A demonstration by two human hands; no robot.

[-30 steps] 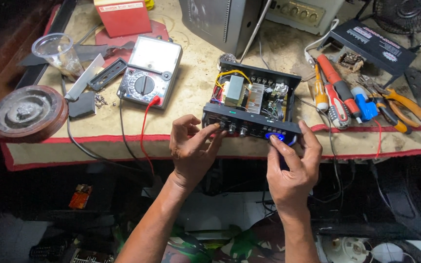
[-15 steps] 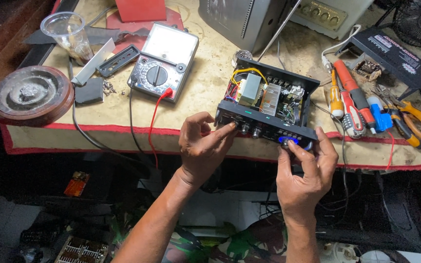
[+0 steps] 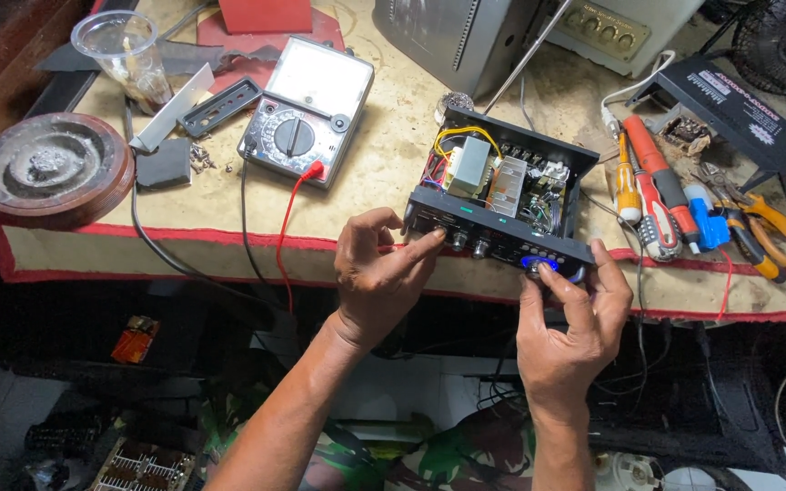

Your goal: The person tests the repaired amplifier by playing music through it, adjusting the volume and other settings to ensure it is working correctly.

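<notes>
Closest to me, my right hand (image 3: pixel 564 325) curls up under the near right corner of the open black amplifier (image 3: pixel 502 205), thumb and fingers pinched on the blue-lit knob (image 3: pixel 539 265). My left hand (image 3: pixel 377 273) sits just left of it, forefinger stretched out to touch a small knob (image 3: pixel 458 239) on the front panel, holding nothing (the other fingers loosely folded). The amplifier lies at the table's (image 3: pixel 393 155) front edge, long axis running left to right, tilted slightly. Beyond, to the left, rests the analog multimeter (image 3: pixel 307 109); to the right, screwdrivers (image 3: pixel 652 186).
</notes>
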